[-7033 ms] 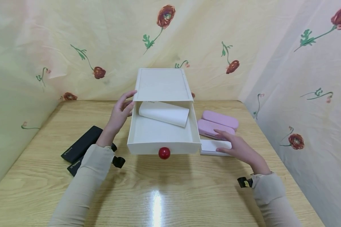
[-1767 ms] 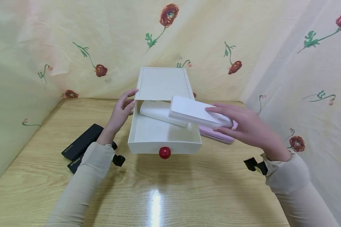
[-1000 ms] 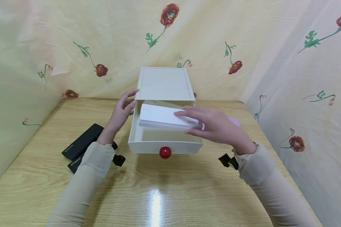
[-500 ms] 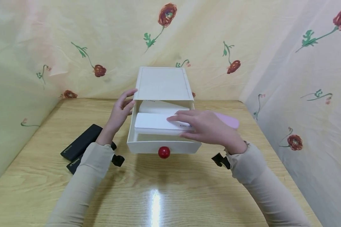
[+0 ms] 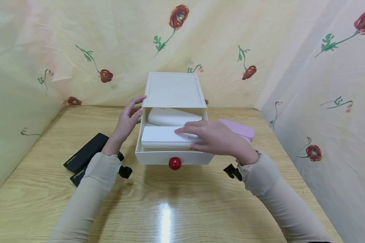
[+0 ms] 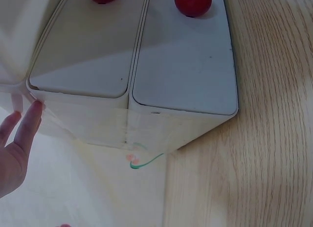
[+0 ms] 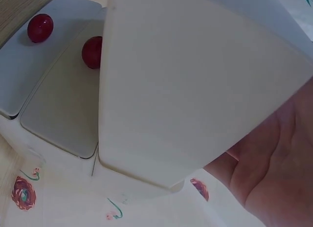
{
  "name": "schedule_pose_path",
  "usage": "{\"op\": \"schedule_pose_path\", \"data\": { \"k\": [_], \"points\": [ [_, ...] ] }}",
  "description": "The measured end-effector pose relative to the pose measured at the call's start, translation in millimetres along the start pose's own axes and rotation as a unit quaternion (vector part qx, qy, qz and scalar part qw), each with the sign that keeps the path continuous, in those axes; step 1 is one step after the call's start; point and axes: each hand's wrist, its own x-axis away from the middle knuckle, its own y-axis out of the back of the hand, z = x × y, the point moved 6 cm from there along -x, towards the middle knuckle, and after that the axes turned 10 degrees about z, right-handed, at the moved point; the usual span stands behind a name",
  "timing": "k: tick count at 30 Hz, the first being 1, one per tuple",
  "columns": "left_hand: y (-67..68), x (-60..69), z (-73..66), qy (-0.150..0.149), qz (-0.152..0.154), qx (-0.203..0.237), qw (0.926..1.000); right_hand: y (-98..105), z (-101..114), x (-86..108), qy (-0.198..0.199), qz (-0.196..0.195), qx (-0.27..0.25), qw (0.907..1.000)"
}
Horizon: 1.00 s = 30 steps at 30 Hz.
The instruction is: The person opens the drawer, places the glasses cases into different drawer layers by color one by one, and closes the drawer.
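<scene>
In the head view, a white drawer unit (image 5: 174,89) has its top drawer (image 5: 158,157) pulled out by a red knob (image 5: 174,163). My right hand (image 5: 217,140) pinches the right end of a white oblong glasses case (image 5: 161,135) with lettering, low inside the drawer near its front. Behind it lies another white case (image 5: 170,116), slanted and partly under the unit's top. With its fingers extended, my left hand (image 5: 128,119) touches the unit's left side. In the right wrist view, the drawer's outer wall (image 7: 186,90) hides the case and most of the right hand's fingers.
Two black cases (image 5: 86,153) overlap on the table left of the unit, partly behind the left forearm. Pink cases (image 5: 238,128) lie to the right, partly covered by my right hand. Closed lower drawers (image 6: 186,60) show in the left wrist view. Floral cloth hangs behind.
My right hand picked up the white glasses case from the table at the right, carried it left over the drawer and lowered it inside, towards the front. My left hand stays put.
</scene>
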Motion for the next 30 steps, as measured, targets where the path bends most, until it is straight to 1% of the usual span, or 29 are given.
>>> {"op": "schedule_pose_path", "data": {
  "k": [8,14,21,25,30],
  "points": [
    [1.8,0.7,-1.2,-0.011,-0.007,0.005,0.9999,-1.4,0.8,-4.8,-0.005,0.016,0.004,0.9998],
    [1.4,-1.5,-1.1,-0.009,-0.003,0.001,1.0000,-1.6,0.2,-6.1,-0.006,0.020,-0.007,0.9998],
    [0.4,-1.7,-0.6,-0.011,-0.004,0.005,0.9999,-5.3,-0.8,-8.2,-0.016,0.032,-0.015,0.9992],
    [0.3,-1.2,0.2,-0.011,-0.005,0.005,0.9999,-7.2,-1.4,-9.2,-0.021,0.032,-0.018,0.9991],
    [0.0,-0.7,-0.3,-0.011,-0.004,0.001,0.9999,-8.4,-0.9,-10.3,-0.022,0.025,-0.008,0.9994]
  ]
}}
